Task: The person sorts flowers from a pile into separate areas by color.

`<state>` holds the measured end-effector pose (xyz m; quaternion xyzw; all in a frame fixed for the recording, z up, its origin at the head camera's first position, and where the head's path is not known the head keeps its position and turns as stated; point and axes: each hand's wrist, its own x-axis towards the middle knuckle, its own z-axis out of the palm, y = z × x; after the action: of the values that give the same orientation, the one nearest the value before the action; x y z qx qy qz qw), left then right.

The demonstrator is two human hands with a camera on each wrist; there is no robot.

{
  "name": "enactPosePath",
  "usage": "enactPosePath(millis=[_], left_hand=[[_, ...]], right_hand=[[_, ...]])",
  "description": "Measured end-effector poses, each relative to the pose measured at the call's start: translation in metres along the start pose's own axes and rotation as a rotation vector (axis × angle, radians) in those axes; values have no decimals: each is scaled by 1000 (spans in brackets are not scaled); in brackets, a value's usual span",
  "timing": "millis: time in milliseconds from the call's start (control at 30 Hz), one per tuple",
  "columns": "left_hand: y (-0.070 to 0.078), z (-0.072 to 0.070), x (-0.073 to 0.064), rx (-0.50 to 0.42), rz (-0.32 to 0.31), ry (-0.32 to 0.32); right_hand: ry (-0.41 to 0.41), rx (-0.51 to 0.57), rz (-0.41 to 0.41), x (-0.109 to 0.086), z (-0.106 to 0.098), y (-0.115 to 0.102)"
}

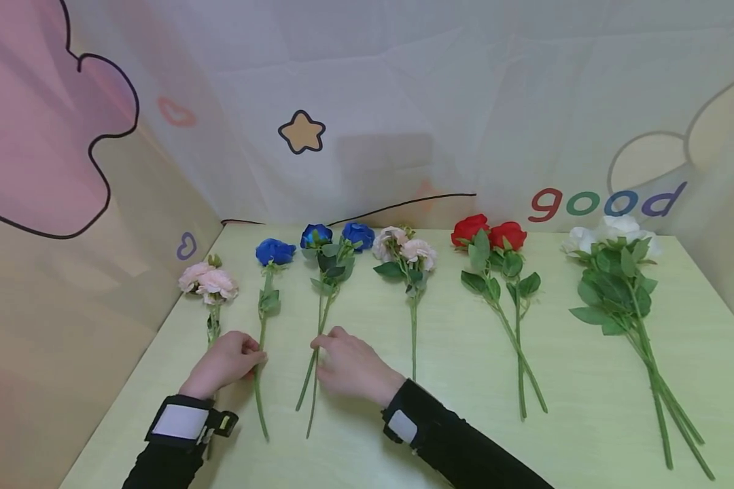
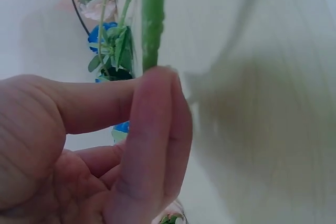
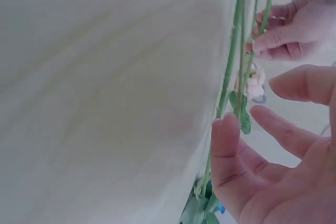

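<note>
A single blue rose (image 1: 275,252) lies on the table, and my left hand (image 1: 229,360) pinches its stem low down. In the left wrist view the green stem (image 2: 153,19) ends between thumb and fingertips. Right of it lie two blue roses (image 1: 359,236) with crossed stems. My right hand (image 1: 356,367) is at those stems, its fingertips close by them. The right wrist view shows this hand's thumb and fingers (image 3: 226,140) spread apart, with the green stems (image 3: 231,61) just beyond the fingertips.
Pale pink flowers (image 1: 215,282) lie at the far left, partly under my left hand. More pink flowers (image 1: 417,252), two red roses (image 1: 508,235) and a bunch of white roses (image 1: 618,231) lie to the right. A printed cloth (image 1: 391,81) hangs behind the table (image 1: 452,435).
</note>
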<state>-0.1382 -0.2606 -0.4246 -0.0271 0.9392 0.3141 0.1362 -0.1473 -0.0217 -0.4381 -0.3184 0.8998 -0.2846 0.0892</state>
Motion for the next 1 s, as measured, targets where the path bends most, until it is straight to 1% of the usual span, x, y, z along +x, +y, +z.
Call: enactPosePath(millis=[267,433,567,667,800,867,1000], left_hand=[[2,0,-2,-67,-7,10],[10,-2,-3,-83,29,27],[20,-2,-3,-70,71,48],[31,-1,-2,-65,102,56],[45,1,2,-85,136,45],[52,3,3,-101,147,34],[66,9,7,-101,163,18]], right_hand=[[102,141,5,-18,-17,17],[162,192,4,-27,-31,23],[196,201,6,-31,-38,28],[204,213,21,-33,-43,30],[204,232,37,-36,-46,33],[205,239,35,-37,-46,33],[200,241,21,-39,-47,33]])
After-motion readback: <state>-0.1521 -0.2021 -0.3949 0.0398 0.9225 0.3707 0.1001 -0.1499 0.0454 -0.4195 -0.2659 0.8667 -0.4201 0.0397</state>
